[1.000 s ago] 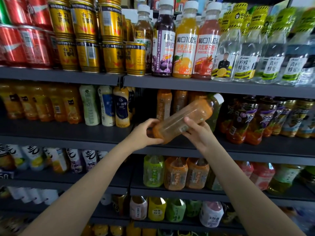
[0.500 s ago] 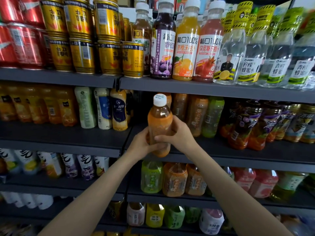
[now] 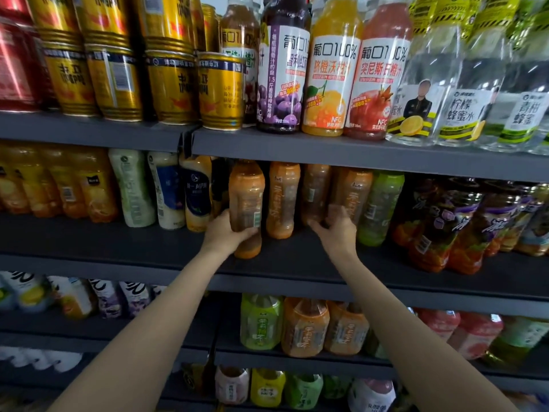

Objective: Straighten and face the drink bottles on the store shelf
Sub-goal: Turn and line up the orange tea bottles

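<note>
The left hand (image 3: pixel 226 233) grasps an upright orange drink bottle (image 3: pixel 246 203) on the middle shelf (image 3: pixel 297 263), barcode side outward so unfaced, while the right hand (image 3: pixel 338 230), unclenched, reaches the bottles just beside it, unstraightened.

Glossy plastic bottle (image 3: pixel 246 200), matt grey shelf (image 3: pixel 312 263)

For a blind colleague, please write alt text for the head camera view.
A person's left hand grips an upright orange drink bottle on a grey store shelf, while the right hand reaches toward similar bottles further back. Gold cans and juice bottles stand on the shelf above.
</note>
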`<action>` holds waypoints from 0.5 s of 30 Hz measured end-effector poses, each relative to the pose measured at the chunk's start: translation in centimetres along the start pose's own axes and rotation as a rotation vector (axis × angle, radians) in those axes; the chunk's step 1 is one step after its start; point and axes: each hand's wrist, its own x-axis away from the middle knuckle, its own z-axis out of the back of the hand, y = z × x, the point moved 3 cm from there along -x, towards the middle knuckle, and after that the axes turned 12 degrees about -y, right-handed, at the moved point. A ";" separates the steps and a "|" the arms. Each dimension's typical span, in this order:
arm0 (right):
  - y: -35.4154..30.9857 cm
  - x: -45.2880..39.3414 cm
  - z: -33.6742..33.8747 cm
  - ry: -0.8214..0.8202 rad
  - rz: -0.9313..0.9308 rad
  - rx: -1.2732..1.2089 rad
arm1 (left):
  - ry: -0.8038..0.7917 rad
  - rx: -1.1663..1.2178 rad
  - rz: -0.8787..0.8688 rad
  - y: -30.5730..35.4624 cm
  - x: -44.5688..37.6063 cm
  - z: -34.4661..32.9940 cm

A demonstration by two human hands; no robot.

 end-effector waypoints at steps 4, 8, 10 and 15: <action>-0.5 -3.1 -1.3 0.084 -0.004 -0.017 | 0.077 -0.103 0.001 0.1 -0.4 -0.8; -0.9 -6.5 -3.0 0.076 -0.170 -0.048 | 0.068 -0.116 0.023 0.1 -0.5 -0.7; -1.0 -7.6 -4.3 0.090 -0.226 -0.003 | 0.059 -0.111 0.028 0.0 -0.6 -0.6; -1.1 -8.8 -5.3 0.213 -0.344 0.141 | 0.059 -0.083 0.026 -0.2 -0.4 -0.6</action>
